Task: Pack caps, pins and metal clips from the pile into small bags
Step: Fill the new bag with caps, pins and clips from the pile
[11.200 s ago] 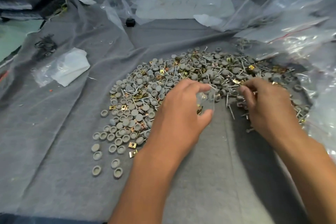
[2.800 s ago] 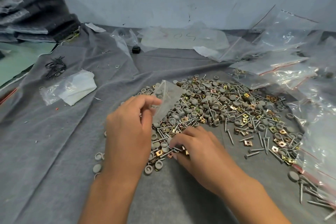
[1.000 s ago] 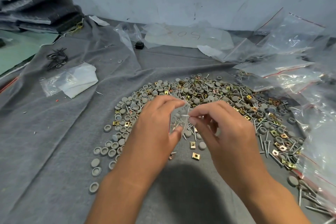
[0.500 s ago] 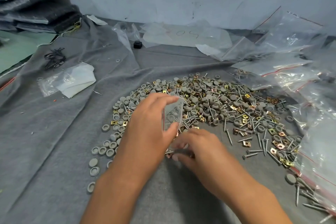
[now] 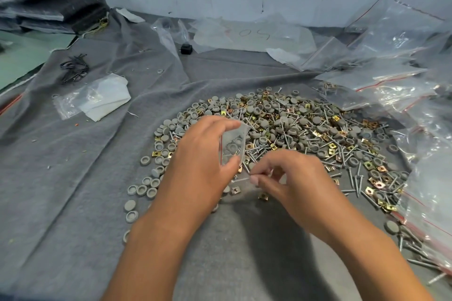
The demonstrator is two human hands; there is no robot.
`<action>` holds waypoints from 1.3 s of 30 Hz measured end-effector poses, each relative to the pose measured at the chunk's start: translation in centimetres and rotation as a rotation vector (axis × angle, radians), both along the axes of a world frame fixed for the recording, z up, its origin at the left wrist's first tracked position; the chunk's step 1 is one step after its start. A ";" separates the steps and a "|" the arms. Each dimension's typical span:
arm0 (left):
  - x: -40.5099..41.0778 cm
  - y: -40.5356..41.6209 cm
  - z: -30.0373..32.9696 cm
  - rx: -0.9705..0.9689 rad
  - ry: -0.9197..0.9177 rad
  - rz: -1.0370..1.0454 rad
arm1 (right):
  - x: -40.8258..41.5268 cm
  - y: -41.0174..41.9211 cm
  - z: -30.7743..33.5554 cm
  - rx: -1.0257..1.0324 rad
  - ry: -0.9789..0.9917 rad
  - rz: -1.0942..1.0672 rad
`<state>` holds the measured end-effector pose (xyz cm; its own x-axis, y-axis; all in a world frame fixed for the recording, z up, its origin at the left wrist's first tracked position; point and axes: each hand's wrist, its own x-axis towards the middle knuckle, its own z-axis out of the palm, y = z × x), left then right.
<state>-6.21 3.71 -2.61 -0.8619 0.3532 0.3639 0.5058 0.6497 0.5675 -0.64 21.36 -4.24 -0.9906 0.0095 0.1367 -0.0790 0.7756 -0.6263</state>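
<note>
A wide pile (image 5: 288,129) of grey caps, silver pins and gold metal clips lies on the grey felt. My left hand (image 5: 203,161) pinches a small clear bag (image 5: 233,144) between thumb and fingers, holding it upright at the pile's near edge. Just right of the bag's lower end, my right hand (image 5: 288,178) pinches silver pins (image 5: 241,179) by the fingertips, their free ends pointing left toward the bag. Loose grey caps (image 5: 141,189) trail off the pile to the left.
Clear zip bags with red strips (image 5: 401,73) are heaped along the right side and back. A folded white bag (image 5: 97,98) and black ties (image 5: 73,68) lie at the left. A small black object (image 5: 186,48) sits at the back. Dark folded felt (image 5: 49,2) is stacked far left.
My right hand has lifted from the pile's near edge with pins pinched in it and now holds them beside the bag. My left hand still holds the bag upright.
</note>
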 end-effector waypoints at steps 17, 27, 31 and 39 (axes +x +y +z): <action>0.5 1.2 -0.1 -0.013 -0.020 -0.054 | 0.3 3.0 2.7 -0.050 0.391 -0.269; 0.7 1.3 0.2 -0.023 -0.046 -0.058 | 1.8 9.9 0.0 0.334 -0.444 -0.200; 0.9 1.4 0.2 -0.030 -0.050 -0.054 | 2.4 10.3 0.5 0.322 -0.367 -0.232; 1.0 1.6 0.2 -0.042 -0.062 -0.067 | 2.9 10.5 0.5 0.332 -0.494 -0.312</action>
<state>-5.25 5.33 -2.40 -0.8562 0.4249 0.2940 0.5138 0.6396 0.5718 2.26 31.83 -3.74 -0.8949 0.3415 -0.2871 0.4152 0.8730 -0.2558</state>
